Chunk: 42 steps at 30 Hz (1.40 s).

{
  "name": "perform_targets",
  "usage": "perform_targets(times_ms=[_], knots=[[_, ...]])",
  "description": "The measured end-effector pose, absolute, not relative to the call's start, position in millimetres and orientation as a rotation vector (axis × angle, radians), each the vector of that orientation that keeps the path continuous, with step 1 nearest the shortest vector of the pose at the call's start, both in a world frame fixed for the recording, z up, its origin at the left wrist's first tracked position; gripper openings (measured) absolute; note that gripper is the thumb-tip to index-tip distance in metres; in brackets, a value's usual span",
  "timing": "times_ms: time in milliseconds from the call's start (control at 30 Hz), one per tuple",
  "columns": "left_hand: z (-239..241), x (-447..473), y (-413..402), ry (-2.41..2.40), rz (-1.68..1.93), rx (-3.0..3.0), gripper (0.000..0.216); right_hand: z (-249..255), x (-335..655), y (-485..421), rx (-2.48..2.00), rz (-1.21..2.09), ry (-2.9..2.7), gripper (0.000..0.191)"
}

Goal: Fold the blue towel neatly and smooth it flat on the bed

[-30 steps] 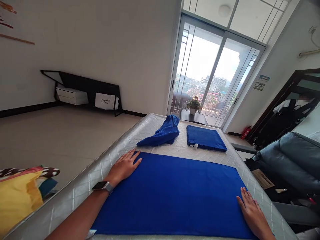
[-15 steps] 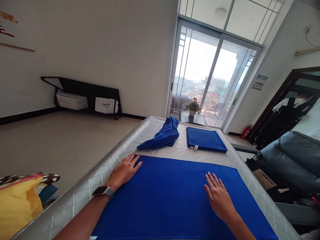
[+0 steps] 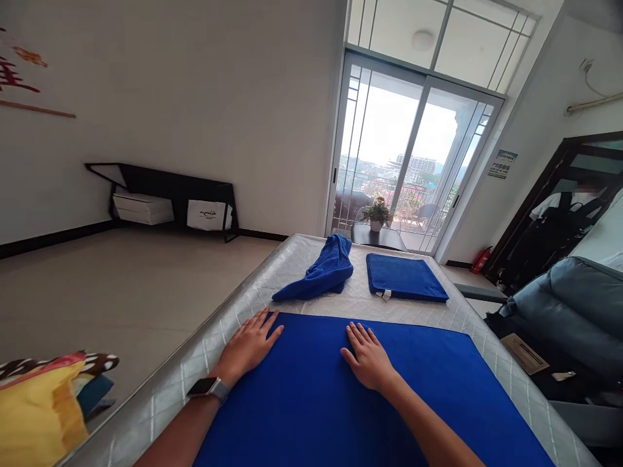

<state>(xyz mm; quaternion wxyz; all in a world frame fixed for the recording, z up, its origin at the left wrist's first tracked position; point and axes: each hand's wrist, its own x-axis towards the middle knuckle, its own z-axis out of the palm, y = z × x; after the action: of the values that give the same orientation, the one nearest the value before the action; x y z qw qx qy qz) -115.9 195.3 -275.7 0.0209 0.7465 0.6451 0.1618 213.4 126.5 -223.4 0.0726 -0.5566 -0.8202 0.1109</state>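
A blue towel lies spread flat across the near part of a quilted silver-white mattress. My left hand, with a watch at the wrist, rests open at the towel's far left corner, fingers over its edge. Flat on the towel nearer its middle is my right hand, fingers stretched out and holding nothing. Beyond the towel, a crumpled blue cloth lies to the left. To its right sits a neatly folded stack of blue towels with a white tag. The towel's near edge is out of frame.
A potted plant stands on a dark table past the mattress, before glass sliding doors. On the right are a dark leather sofa and a person in a doorway. Yellow fabric is at the lower left; a low black shelf stands by the wall.
My right hand has slid left over the towel, closer to my left hand. My left hand stays at the corner. The view has tilted up slightly.
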Motion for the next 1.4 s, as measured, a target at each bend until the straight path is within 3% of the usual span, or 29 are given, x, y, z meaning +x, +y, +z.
perform_targets(times_ms=[400, 833, 1067, 1400], knots=[[-285.4, -122.0, 201.2, 2.031, 0.396, 2.360, 0.067, -252.4, 494.7, 105.9, -2.346, -0.042, -1.888, 0.062], [-270.1, -117.1, 194.0, 2.078, 0.419, 2.360, 0.069, -279.5, 533.1, 113.8, -2.369, -0.013, -1.869, 0.064], [-258.0, -103.5, 186.0, 1.986, 0.556, 2.423, 0.061, -253.4, 473.9, 110.0, -2.253, -0.234, -1.955, 0.064], [-269.3, -98.5, 187.3, 1.922, 0.583, 2.338, 0.060, -204.5, 204.9, 119.9, -1.554, 0.216, -2.530, 0.063]])
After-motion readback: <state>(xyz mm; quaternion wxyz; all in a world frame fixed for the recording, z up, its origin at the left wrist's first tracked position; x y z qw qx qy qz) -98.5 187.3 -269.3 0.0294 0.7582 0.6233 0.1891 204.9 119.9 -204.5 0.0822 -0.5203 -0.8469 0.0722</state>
